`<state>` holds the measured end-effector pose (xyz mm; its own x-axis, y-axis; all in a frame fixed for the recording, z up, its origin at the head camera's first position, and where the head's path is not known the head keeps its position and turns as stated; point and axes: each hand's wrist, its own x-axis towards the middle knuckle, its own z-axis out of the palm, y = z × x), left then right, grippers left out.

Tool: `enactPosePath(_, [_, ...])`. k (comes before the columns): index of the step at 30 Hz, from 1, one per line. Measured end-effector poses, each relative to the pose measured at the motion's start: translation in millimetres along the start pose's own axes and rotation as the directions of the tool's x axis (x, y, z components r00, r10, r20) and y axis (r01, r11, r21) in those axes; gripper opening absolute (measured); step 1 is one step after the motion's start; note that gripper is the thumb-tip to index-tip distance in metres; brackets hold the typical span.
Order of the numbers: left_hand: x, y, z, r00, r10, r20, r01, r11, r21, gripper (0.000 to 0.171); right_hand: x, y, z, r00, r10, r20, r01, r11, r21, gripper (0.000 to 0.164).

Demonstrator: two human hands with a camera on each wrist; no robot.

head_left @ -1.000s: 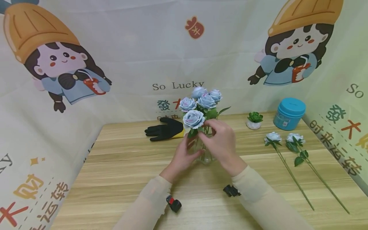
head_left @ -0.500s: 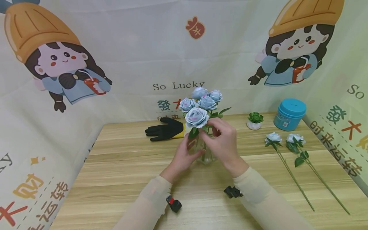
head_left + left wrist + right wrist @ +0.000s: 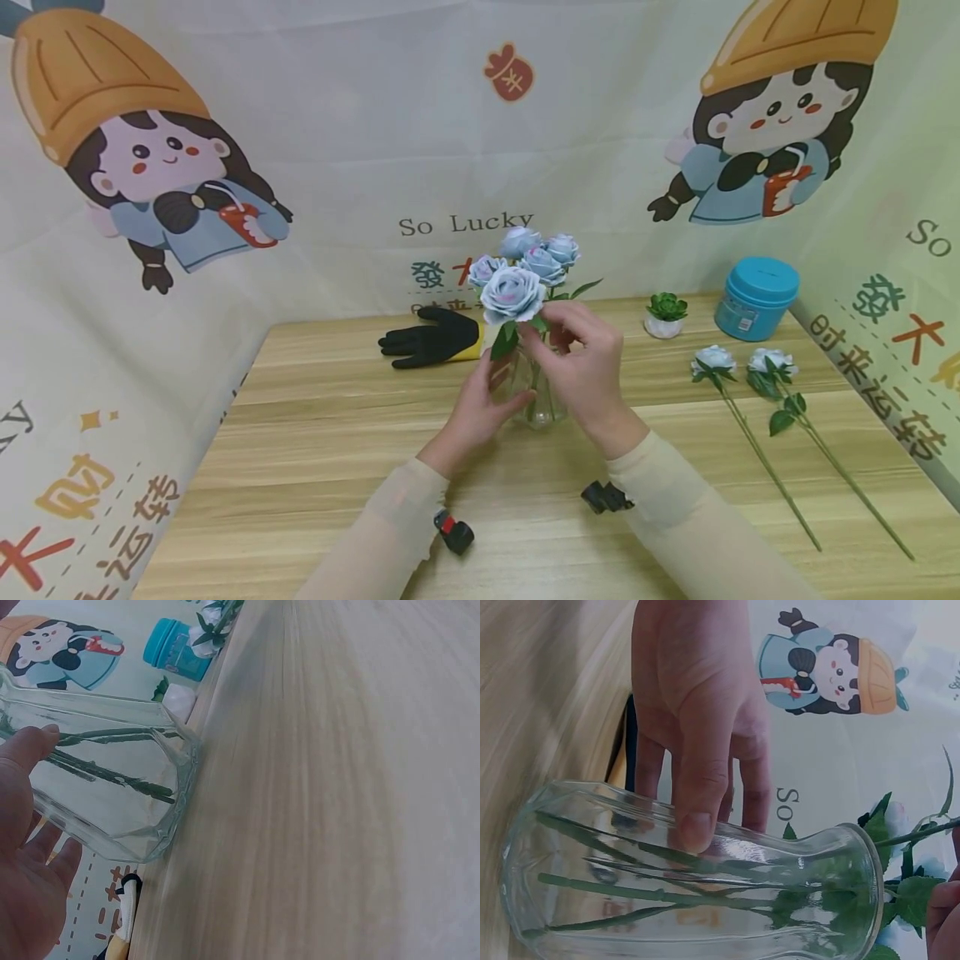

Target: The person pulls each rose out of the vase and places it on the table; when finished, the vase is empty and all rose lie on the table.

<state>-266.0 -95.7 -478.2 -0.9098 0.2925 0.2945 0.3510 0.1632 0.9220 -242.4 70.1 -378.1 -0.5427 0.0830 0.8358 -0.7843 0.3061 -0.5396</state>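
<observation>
A clear glass vase (image 3: 542,410) stands on the wooden table, holding several pale blue artificial roses. My left hand (image 3: 478,402) grips the vase from the left; the right wrist view shows its thumb (image 3: 696,825) across the near side of the glass and the fingers behind. With thumb and fingers, my right hand (image 3: 588,367) pinches the front rose (image 3: 513,294) just below its bloom, above the vase rim (image 3: 870,877). Green stems (image 3: 630,892) show through the glass, their ends near the base. The pinched part of the stem is largely hidden by the right hand.
Two loose roses (image 3: 712,360) lie on the right of the table (image 3: 315,467), stems toward the front. Behind them are a blue lidded tub (image 3: 756,300) and a small potted succulent (image 3: 664,315). A black and yellow glove (image 3: 431,337) lies left of the vase.
The front rose has shifted slightly up and right, its bloom turned and now overlapping the left rose more. My right hand has moved slightly right; my left hand stays on the vase.
</observation>
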Motion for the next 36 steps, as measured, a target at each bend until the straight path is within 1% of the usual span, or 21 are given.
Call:
enactPosePath(4, [0.0, -0.3, 0.2, 1.000, 0.003, -0.003, -0.003, 1.000, 0.006, 0.081, 3.4, -1.7, -1.2, 1.000, -0.002, -0.016, 0.002, 0.999, 0.035, 0.013])
enactPosePath(10, [0.1, -0.3, 0.5, 1.000, -0.001, -0.005, 0.001, 1.000, 0.018, 0.073, 9.4, -5.0, -3.8, 0.999, 0.005, -0.035, -0.002, 0.996, 0.086, 0.011])
enactPosePath(16, [1.5, 0.8, 0.3, 1.000, 0.005, -0.002, -0.005, 1.000, 0.029, 0.073, 16.8, -8.9, -6.3, 0.999, 0.005, -0.054, 0.002, 0.991, 0.132, 0.012])
enactPosePath(19, [1.2, 0.8, 0.2, 1.000, 0.010, -0.002, -0.010, 1.000, 0.028, 0.073, 20.5, -11.4, -7.3, 0.997, 0.000, -0.077, 0.012, 0.988, 0.154, 0.012])
enactPosePath(22, [1.1, 0.4, 0.5, 1.000, 0.021, -0.006, -0.021, 1.000, 0.021, 0.073, 23.9, -14.3, -7.9, 0.993, 0.011, -0.116, 0.011, 0.983, 0.184, 0.014])
enactPosePath(25, [1.0, -0.2, 0.8, 1.000, 0.021, -0.011, -0.021, 1.000, 0.021, 0.074, 26.8, -17.4, -9.3, 0.986, 0.026, -0.168, 0.011, 0.977, 0.215, 0.015])
enactPosePath(29, [0.9, -0.4, 0.5, 1.000, 0.009, -0.011, -0.009, 1.000, 0.026, 0.075, 31.6, -20.6, -12.9, 0.970, 0.045, -0.239, 0.016, 0.969, 0.246, 0.014])
enactPosePath(36, [1.3, -0.5, 0.0, 1.000, 0.000, -0.007, 0.000, 1.000, 0.030, 0.076, 43.6, -25.1, -23.4, 0.942, 0.072, -0.329, 0.024, 0.960, 0.279, 0.019])
